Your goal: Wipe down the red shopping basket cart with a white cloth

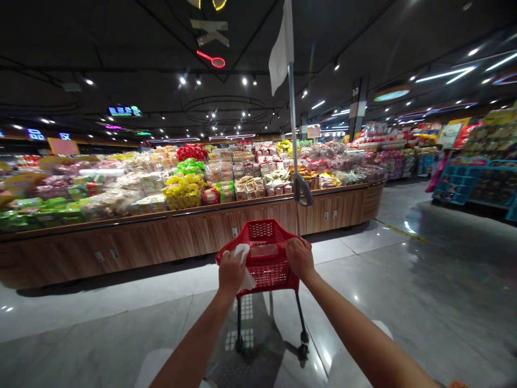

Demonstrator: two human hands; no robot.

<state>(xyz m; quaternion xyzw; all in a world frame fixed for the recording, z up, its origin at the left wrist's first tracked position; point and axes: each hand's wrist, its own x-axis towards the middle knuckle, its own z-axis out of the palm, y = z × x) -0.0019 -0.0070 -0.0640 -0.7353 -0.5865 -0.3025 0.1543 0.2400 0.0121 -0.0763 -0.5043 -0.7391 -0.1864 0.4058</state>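
In front of me stands a small red plastic shopping cart (270, 274) on dark legs with wheels. My left hand (232, 274) is closed at the left end of its handle, with a crumpled white tissue (245, 269) between hand and cart. My right hand (299, 257) wraps round the handle's right end. A grey metal pole (292, 113) rises from the cart's right side, carrying a white flag (281, 51) at the top and a dark grey loop (302, 191) lower down. The cart's basket floor is mostly hidden.
A long wood-panelled display counter (194, 234) runs across ahead, heaped with packaged food, including yellow packs (183, 191). Blue racks (460, 180) stand at the right. Shiny grey floor tiles (404, 280) stretch right of the cart. A dark support column (357, 110) stands farther back.
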